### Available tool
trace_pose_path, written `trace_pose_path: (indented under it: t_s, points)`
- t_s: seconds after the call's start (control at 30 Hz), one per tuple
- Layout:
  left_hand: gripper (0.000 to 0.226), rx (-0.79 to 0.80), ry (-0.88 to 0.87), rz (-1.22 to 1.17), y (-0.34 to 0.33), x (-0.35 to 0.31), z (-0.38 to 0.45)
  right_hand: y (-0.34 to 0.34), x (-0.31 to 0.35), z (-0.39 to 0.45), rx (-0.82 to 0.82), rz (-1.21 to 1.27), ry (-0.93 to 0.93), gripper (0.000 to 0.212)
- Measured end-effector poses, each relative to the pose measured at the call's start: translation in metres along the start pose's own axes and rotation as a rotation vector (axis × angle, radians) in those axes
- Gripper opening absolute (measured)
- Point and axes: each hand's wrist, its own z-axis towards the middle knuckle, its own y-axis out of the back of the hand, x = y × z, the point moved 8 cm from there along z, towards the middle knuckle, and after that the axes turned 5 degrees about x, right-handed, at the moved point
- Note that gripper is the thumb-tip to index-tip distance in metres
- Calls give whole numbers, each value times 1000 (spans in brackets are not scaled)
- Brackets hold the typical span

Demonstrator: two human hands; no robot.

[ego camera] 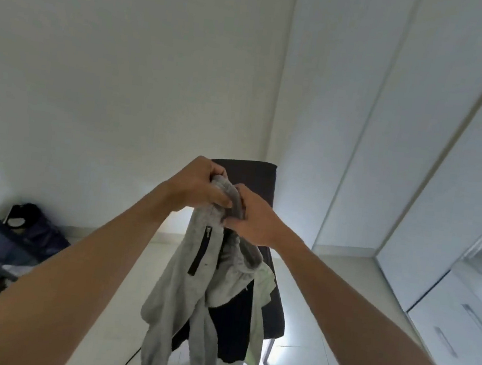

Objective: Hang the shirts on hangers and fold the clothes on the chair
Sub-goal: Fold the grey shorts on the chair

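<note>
Head view: your left hand (200, 183) and right hand (252, 213), fingers curled tight, bunch the top edge of the grey garment (190, 269), which hangs in front of the chair (264, 179). It looks soft, light and limp; take the waistband at both ends to spread it. No readable labels or writing show.

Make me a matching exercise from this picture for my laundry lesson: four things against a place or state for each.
Things:
1. grey garment
2. chair
3. cupboard doors
4. dark bag

Places or states:
A. along the right wall
B. gripped by left hand and right hand
C. on the floor, far left
D. behind the hanging cloth

Pairs: 1-B, 2-D, 3-A, 4-C
</note>
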Motion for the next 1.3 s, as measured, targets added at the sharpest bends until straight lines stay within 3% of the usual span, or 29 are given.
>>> trace_pose_path:
  t_s: [0.1,0.17,0.27,0.43,0.53,0.7,0.77,0.9,1.03,1.17,1.3]
  points:
    - [19,-20,-45,-6,8,-49,-13,4,6,-17,-76,81,-30,25]
    - [19,-40,-46,-6,18,-75,-26,1,-9,-38,47,-57,-76,24]
    - [21,-96,-10,60,43,-95,-43,11,-49,-77,187,-383,-180,43]
    - [28,-168,168,313,36,-66,-83,57,-46,-113,255,-684,-92,27]
    - [31,-254,201,303,21,-46,-109,77,-29,-119,190,-842,-59,19]
    - [29,-364,216,315,7,-40,-134,97,0,-135,-3,-930,32,49]
    - [26,-395,201,301,4,-44,-140,101,4,-138,-42,-916,33,51]
    - [23,-379,174,354,-2,-62,-140,107,12,-136,110,-924,-18,15]
    - [18,-380,180,400,9,-65,-144,127,39,-143,32,-958,88,23]
    - [14,-354,169,420,25,-58,-151,142,35,-144,82,-619,-78,28]
    - [19,-396,120,369,47,-57,-155,157,48,-141,-130,-265,-78,40]
